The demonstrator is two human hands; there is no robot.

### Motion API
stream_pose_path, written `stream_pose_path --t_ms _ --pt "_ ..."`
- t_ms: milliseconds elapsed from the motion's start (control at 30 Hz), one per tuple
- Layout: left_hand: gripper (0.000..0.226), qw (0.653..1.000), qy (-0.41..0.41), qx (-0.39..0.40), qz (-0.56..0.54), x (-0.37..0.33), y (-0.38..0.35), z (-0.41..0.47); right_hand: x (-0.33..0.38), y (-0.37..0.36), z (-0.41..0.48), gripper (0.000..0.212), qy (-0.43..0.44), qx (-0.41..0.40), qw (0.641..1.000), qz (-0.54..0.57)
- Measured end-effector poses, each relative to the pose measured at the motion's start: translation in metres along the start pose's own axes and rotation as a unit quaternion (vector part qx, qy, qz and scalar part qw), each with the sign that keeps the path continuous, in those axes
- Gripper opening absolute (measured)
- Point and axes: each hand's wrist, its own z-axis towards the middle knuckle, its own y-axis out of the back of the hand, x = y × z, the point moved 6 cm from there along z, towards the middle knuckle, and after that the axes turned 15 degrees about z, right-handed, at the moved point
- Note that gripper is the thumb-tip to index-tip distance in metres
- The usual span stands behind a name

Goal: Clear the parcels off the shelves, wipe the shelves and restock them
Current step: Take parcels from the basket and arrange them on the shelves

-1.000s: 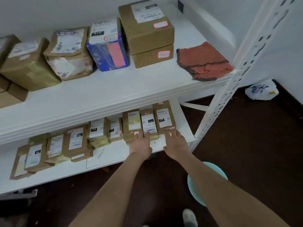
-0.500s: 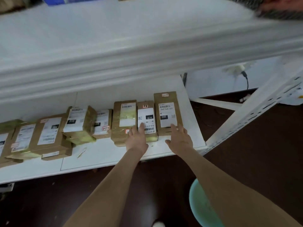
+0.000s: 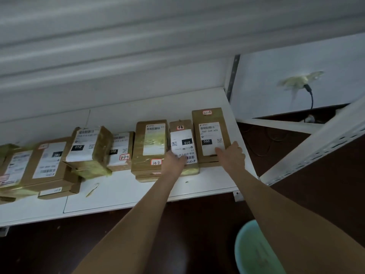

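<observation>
A row of brown cardboard parcels with white labels lies on the white lower shelf (image 3: 207, 184). My left hand (image 3: 173, 162) rests on the front left of the small parcel marked 010 (image 3: 182, 139), thumb across its label, fingers down at its left edge. My right hand (image 3: 232, 155) holds the front right corner of the taller parcel marked 060 (image 3: 209, 123), thumb on the label and fingers over the right side. To the left sit a parcel tagged 34-8 (image 3: 151, 139) and several more parcels (image 3: 88, 147), some stacked.
The blurred edge of the upper shelf (image 3: 138, 62) hangs close overhead. A white perforated upright (image 3: 316, 147) slants at the right. A teal stool (image 3: 254, 252) stands on the dark floor below my right arm. A wall socket with a cable (image 3: 308, 89) is behind. A tape scrap (image 3: 92, 188) lies on the shelf.
The view has dropped below the upper shelf, so its parcels and the red cloth are out of sight. Both hands have slid further onto the 010 and 060 parcels.
</observation>
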Motion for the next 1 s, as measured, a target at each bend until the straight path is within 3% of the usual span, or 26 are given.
stream_pose_path --t_ms 167,400,767,900,1000 --pt "0.053 0.987 0.080 0.067 -0.124 0.006 -0.019 0.004 -0.022 -0.006 0.014 0.062 -0.047 0.019 0.987 0.152" --pt "0.071 0.977 0.083 0.037 -0.192 0.002 -0.015 -0.017 -0.021 0.018 -0.001 0.044 -0.040 0.012 0.962 0.270" --pt "0.043 0.944 0.122 0.030 -0.306 -0.001 0.072 -0.112 0.019 0.055 -0.096 0.047 -0.149 0.086 0.889 0.425" --pt "0.033 0.935 0.130 0.069 -0.324 0.018 0.120 -0.163 0.046 0.057 -0.153 0.032 -0.178 0.136 0.873 0.434" --pt "0.039 0.922 0.140 0.103 -0.346 0.049 0.149 -0.201 0.064 0.053 -0.197 0.028 -0.191 0.180 0.874 0.409"
